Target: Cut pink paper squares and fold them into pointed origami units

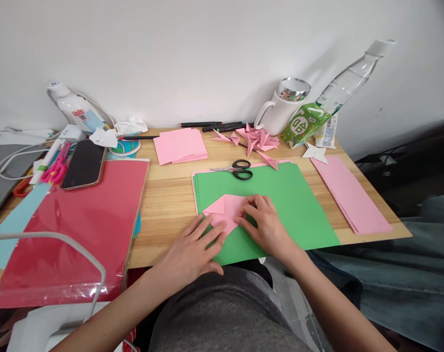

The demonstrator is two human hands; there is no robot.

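A small pink sheet of paper (232, 205) with folded corners lies on a stack of green paper (295, 205). My left hand (198, 247) rests flat with its fingers spread, the fingertips on the pink paper's lower left edge. At the right edge of that paper, my right hand (262, 222) pinches a corner between thumb and fingers. Black-handled scissors (241, 169) lie on the green stack just beyond the paper. Behind them sits a pile of folded pink paper pieces (260, 139).
Pink squares (181, 145) are stacked at the back, and pink strips (354, 195) lie at the right. A white mug (282, 107), green carton (304, 124) and tilted bottle (350, 78) stand back right. At left are a phone (84, 165) and red paper (78, 230).
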